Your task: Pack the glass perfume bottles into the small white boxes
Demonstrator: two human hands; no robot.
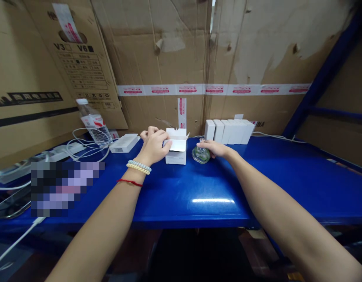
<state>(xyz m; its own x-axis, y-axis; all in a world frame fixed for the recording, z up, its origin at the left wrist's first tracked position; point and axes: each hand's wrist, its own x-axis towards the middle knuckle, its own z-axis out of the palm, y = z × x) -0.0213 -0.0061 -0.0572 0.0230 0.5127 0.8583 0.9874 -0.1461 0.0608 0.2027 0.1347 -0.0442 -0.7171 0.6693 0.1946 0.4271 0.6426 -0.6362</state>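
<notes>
A small white carton [176, 157] stands on the blue table with its top lid up and a flap folded over the front. My left hand [153, 145] is at the carton's left side, fingers bent, thumb and forefinger closed on its upper left edge. What the other fingers touch cannot be made out. To the right of the carton, a round clear glass bottle [201, 155] with something greenish in it rests on or just above the table. My right hand [213, 148] grips the bottle by its neck and right side.
Several white boxes [238, 132] stand in a row at the back right. Left of my left hand are a flat white box [125, 143], a tilted water bottle [94, 122], white cables [76, 147] and a power strip [66, 150]. Cardboard [163, 51] lines the back.
</notes>
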